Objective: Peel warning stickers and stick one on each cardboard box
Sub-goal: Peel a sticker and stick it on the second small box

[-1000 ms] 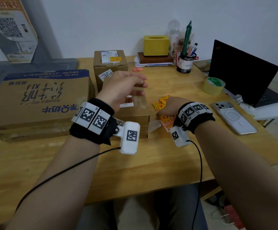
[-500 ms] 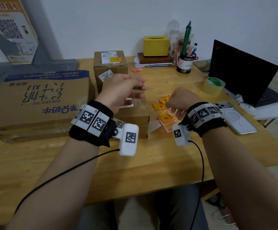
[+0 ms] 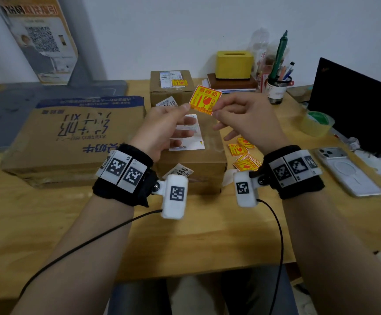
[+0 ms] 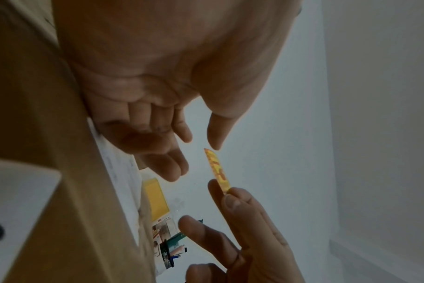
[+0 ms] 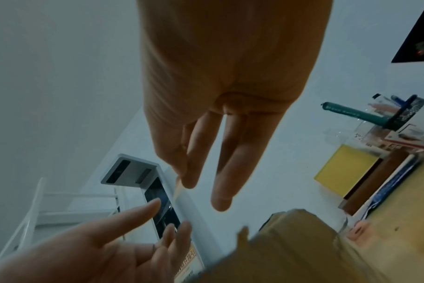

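**A:** Roughly, where are we? Left to right please.

**B:** Large flat brown cardboard box with blue print (image 3: 75, 135) at the left: no warning sticker visible on top. Small brown cardboard box at the back (image 3: 172, 87): already has a yellow-red sticker beside its shipping label, so I'd count that done. Medium brown cardboard box in front (image 3: 194, 160), under the hands: only white labels show, no sticker.

**A:** Hands?

**B:** Both up over the medium box. Left hand (image 3: 164, 128) has thumb and forefinger at the left corner of a square yellow-and-red fragile warning sticker (image 3: 205, 100); the left wrist view shows a gap there, so contact is doubtful, other fingers loose. Right hand (image 3: 248, 119) pinches the lower right corner, remaining fingers spread. Can't tell if the backing is off.

**A:** Remaining?

**B:** My read: peel, stick on the medium box, then one more for the large box. Spare stickers in a loose pile (image 3: 244, 155) on the wooden desk (image 3: 185, 242), right of the box.

**A:** Obstructions?

**B:** None on the box tops. White phone (image 3: 346, 171), green tape roll (image 3: 317, 122), pen cup (image 3: 276, 87) and black laptop (image 3: 353, 103) sit right, clear of the boxes.
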